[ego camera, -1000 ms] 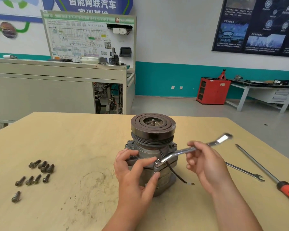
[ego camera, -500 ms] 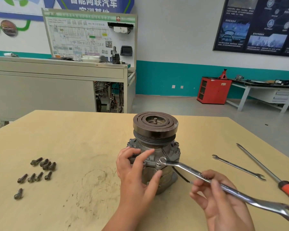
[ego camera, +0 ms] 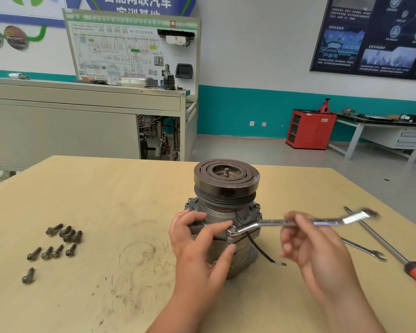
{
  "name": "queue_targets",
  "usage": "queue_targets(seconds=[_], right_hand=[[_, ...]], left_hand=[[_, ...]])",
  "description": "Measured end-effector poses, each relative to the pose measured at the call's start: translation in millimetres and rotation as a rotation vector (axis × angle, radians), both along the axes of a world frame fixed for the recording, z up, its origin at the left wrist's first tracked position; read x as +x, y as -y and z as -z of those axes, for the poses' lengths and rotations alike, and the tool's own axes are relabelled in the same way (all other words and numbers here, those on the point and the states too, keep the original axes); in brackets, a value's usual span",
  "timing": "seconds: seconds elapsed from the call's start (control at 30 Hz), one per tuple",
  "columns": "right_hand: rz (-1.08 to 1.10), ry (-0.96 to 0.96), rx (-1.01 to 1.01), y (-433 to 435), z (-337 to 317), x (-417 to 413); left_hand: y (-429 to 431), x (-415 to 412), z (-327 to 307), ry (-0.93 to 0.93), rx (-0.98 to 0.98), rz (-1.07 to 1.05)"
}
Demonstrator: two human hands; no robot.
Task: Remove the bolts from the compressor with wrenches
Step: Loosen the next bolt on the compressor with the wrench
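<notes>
The compressor (ego camera: pixel 226 200) stands upright in the middle of the wooden table (ego camera: pixel 106 200), its dark pulley on top. My left hand (ego camera: pixel 197 243) grips its near left side, one finger lying on the flange beside the wrench's ring end. A silver combination wrench (ego camera: pixel 274 223) has that ring end set over a bolt (ego camera: pixel 231 230) on the front flange. My right hand (ego camera: pixel 315 248) pinches the wrench's shaft, which points right and is blurred at its far end. Several removed bolts (ego camera: pixel 58 243) lie on the table at the left.
A second, thinner wrench (ego camera: pixel 365 251) and a long screwdriver with a red handle (ego camera: pixel 394 251) lie on the table to the right. A black wire (ego camera: pixel 259 248) hangs from the compressor's front. A grey workbench, a red cabinet and a desk stand beyond the table.
The wrench handle has swung from pointing toward me at lower right back up to the right, ring end staying on the bolt. My left hand has kept its hold.
</notes>
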State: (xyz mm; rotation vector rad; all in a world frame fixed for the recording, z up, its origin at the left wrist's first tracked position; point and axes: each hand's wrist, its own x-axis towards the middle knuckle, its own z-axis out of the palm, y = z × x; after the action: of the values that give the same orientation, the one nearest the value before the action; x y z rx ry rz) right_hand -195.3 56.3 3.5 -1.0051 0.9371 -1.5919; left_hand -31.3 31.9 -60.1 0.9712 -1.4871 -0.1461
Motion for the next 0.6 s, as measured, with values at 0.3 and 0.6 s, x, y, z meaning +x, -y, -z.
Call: queue_targets(seconds=[0.3,0.6], right_hand=[[-0.186,0.056,-0.008,26,-12,-19],[0.109,-0.082,-0.142,-47,17,11]], left_hand=[[0,-2,1,-0.015,-0.014,0.000],[1,0,2,0.030,-0.017,-0.032]])
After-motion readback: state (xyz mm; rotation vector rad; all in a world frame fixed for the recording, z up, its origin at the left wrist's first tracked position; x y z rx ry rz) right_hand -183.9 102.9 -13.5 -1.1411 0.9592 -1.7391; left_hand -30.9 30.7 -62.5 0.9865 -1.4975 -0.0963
